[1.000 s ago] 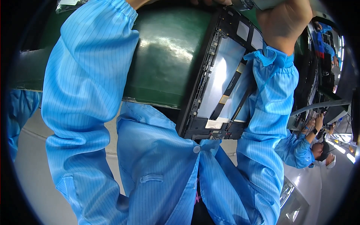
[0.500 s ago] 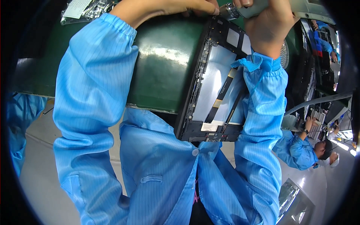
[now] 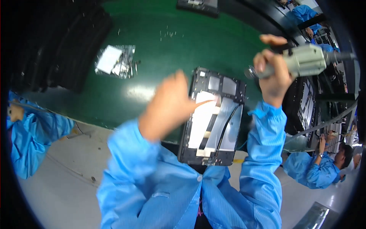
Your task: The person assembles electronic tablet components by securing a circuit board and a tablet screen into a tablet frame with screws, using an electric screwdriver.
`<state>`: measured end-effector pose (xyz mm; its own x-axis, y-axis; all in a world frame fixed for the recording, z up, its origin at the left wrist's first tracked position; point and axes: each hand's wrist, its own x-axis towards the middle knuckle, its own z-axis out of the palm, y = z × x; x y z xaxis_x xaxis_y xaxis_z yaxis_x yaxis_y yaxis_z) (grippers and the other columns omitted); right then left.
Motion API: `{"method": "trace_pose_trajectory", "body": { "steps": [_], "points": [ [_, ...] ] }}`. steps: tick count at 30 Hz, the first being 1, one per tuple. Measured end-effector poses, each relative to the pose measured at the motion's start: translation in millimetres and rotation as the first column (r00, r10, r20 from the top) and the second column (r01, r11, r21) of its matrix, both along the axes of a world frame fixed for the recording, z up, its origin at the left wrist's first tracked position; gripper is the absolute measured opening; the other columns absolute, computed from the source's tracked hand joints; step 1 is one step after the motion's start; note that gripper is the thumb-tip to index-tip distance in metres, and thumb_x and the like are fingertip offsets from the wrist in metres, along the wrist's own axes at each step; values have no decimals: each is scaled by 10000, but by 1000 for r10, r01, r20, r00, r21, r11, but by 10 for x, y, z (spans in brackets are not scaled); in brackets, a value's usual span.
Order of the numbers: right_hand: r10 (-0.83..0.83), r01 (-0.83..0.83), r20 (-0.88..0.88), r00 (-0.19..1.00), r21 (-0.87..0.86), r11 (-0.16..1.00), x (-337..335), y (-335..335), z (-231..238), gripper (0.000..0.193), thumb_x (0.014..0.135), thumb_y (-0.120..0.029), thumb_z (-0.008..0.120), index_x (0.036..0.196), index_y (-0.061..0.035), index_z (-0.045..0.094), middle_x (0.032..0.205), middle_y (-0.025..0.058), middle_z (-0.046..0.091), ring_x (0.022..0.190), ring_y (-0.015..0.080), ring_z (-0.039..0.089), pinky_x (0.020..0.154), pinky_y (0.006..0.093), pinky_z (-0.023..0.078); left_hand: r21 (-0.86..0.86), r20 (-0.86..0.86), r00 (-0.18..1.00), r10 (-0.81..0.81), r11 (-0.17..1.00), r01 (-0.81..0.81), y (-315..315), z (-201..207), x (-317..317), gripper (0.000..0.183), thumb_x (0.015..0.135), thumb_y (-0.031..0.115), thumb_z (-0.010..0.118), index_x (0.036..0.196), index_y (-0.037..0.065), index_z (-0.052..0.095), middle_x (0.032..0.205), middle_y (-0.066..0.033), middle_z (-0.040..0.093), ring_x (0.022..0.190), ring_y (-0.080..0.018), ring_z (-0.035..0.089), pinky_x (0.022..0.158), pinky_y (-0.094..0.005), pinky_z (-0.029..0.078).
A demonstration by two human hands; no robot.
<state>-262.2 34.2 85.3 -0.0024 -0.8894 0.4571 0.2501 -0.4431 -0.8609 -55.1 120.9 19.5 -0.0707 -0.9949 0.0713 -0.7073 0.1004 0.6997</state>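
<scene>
My right hand (image 3: 275,74) is closed around a pale grey-green electric screwdriver (image 3: 307,61), held above the table to the right, its metal nose pointing left. In front of me an opened tablet (image 3: 231,126) lies with its inside up: black frame, silvery plates, dark ribbon cables. Its lower end reaches the table edge near my body. My left hand (image 3: 164,105), smeared by motion, is over the tablet's left side. One digit stretches across the silvery plate; whether it touches or the hand holds anything cannot be made out.
A clear bag of small metal parts (image 3: 124,63) with a white label lies left on the green table (image 3: 152,53). Tiny loose pieces (image 3: 167,34) lie farther back. Another dark device (image 3: 199,5) is at the far edge. Co-workers in blue sit at both sides; one (image 3: 312,166) is at right.
My view has shifted, showing more of the table. The screwdriver has lifted away from the tablet's far end to the right. My left hand has come back from there toward the tablet's left side.
</scene>
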Motion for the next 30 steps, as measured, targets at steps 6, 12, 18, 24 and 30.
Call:
{"method": "trace_pose_trajectory", "body": {
  "steps": [6, 12, 18, 24, 30],
  "points": [
    [-246, 248, -85, 966, 21, 968, -791, 146, -1, 262, 768, 113, 532, 1024, 84, 578, 972, 199, 654, 520, 138, 537, 486, 257, 447, 7, 183, 954, 237, 970, -242, 456, 143, -507, 824, 603, 502, 894, 1006, -117, 529, 918, -274, 621, 839, -393, 653, 728, -431, 541],
    [-229, 231, -112, 967, 7, 973, -954, 209, -22, 284, 760, 127, 521, 1031, 62, 577, 957, 184, 651, 522, 121, 550, 482, 248, 456, 232, -365, 907, 212, 964, -132, 449, 131, -456, 574, 855, 275, 777, 1149, -68, 423, 1083, -186, 637, 1010, -211, 628, 819, -333, 520],
    [-215, 227, -154, 964, 62, 972, -1067, 260, 61, 304, 749, 122, 510, 1036, 41, 568, 962, 168, 638, 523, 108, 541, 475, 239, 446, 159, -653, 736, 181, 982, -101, -661, 452, -260, 408, 950, 161, 655, 1256, -55, 493, 1071, -124, 664, 919, -141, 637, 778, -272, 532],
    [-298, 304, -191, 935, -2, 953, -1224, 247, -8, 300, 781, 112, 543, 1071, 35, 555, 971, 150, 659, 550, 94, 550, 467, 232, 456, 51, -550, 833, 64, 998, -43, -3283, 77, -279, 600, 931, 406, 664, 1181, -127, 546, 1037, -158, 652, 879, -204, 606, 775, -359, 507],
    [-420, 386, -302, 856, -168, 907, -1160, 103, -317, 368, 658, -76, 703, 1017, -12, 658, 854, 99, 661, 704, 211, 642, 628, 318, 506, 149, -220, 925, 309, 948, -281, -4487, -522, -270, 826, 860, 614, 627, 1333, -58, 537, 1351, -235, 558, 1225, -327, 558, 988, -404, 445]
  ]
}}
